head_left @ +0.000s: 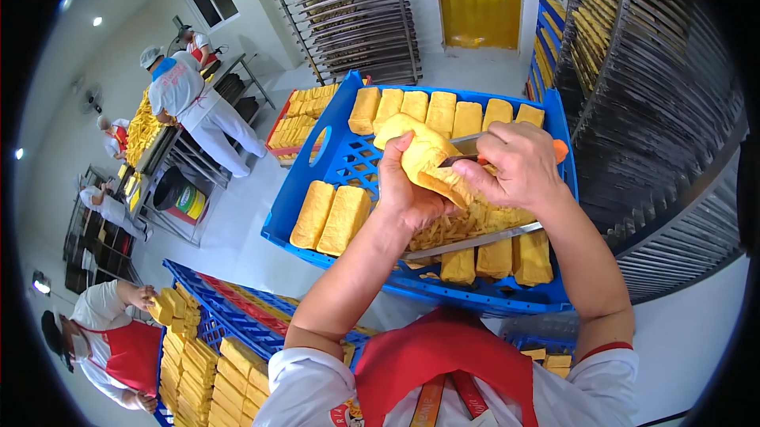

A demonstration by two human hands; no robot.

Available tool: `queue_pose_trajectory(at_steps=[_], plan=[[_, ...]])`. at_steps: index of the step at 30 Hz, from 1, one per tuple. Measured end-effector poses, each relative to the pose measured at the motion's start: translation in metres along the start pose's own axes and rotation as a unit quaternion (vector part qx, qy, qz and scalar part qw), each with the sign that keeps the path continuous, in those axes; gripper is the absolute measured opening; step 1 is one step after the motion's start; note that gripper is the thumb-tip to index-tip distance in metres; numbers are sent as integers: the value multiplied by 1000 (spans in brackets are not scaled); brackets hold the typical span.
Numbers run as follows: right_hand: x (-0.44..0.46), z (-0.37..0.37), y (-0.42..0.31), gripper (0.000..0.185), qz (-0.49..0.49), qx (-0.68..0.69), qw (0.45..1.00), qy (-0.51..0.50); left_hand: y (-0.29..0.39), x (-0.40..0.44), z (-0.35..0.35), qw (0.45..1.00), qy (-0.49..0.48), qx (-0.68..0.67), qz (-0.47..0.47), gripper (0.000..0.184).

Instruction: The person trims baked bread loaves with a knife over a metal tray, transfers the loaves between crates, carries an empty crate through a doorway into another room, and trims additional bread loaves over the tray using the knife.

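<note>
My left hand [404, 189] is wrapped round a yellow loaf [423, 154], held tilted above a blue crate [277, 225]. A knife with an orange handle [560, 151] is gripped in my right hand [514, 162], its dark blade against the loaf's cut side. Below both hands lies a pile of yellow trimmings [443, 231] beside a metal edge [483, 239]. Loaves stand in a row along the crate's far side [441, 113], two more at its left [343, 220], and several along its near side [495, 258]. My hands partly hide what is under them.
At the lower left, a co-worker [131, 348] touches yellow loaves stacked by a blue crate [214, 300]. Other people work at tables [162, 146] at the upper left. Tray racks [625, 110] stand close on the right, another rack [340, 15] behind. A red crate [279, 136] sits beyond.
</note>
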State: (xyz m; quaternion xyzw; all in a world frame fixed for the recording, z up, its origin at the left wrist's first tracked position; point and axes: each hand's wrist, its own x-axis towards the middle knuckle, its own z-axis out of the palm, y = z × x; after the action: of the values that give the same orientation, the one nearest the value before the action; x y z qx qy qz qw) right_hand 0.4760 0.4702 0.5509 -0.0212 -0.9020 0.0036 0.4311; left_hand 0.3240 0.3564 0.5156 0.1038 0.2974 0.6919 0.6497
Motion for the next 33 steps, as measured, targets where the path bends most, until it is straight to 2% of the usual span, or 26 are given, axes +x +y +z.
queue_pose_trajectory(at_steps=[6,13,16,18,19,20,21,22,23,24,25,26,28,29,30,32,33], plan=[[0,1,-2,42,3,-90,995,35,-2,3,2,1000,14,21,3,69],[-4,9,5,52,24,-8,999,-32,1,10,2,999,-7,25,-27,66],[-7,3,11,55,16,25,998,-63,11,12,10,997,-5,81,3,63],[-10,-2,14,55,8,44,995,-90,33,17,16,990,51,90,101,59],[-11,-5,14,56,14,36,993,-110,52,26,5,975,48,158,149,59],[-13,-5,14,56,19,28,991,-128,73,34,-9,953,46,226,196,60],[-14,-3,15,56,17,33,991,-128,93,35,-17,893,123,352,253,74],[-15,-2,17,54,39,39,991,-125,110,34,-24,806,195,470,303,89],[-15,-1,18,53,61,44,990,-123,124,36,-36,673,339,594,281,103],[-15,-1,18,53,59,46,990,-122,133,38,-52,505,465,685,243,118],[-15,-1,18,51,65,36,988,-134,138,36,-60,491,473,707,188,126],[-15,-1,18,50,70,26,986,-146,135,38,-69,490,475,706,189,126],[-16,1,18,50,78,15,982,-173,108,34,-67,322,444,834,57,122],[-17,2,17,50,88,4,975,-202,98,35,-65,293,415,860,-49,123],[-18,3,16,50,84,5,975,-205,92,36,-74,315,376,865,-109,121],[-19,2,15,52,127,21,960,-248,97,39,-90,374,364,841,-144,117],[-19,1,15,52,125,19,960,-248,101,41,-89,376,365,840,-142,117]])
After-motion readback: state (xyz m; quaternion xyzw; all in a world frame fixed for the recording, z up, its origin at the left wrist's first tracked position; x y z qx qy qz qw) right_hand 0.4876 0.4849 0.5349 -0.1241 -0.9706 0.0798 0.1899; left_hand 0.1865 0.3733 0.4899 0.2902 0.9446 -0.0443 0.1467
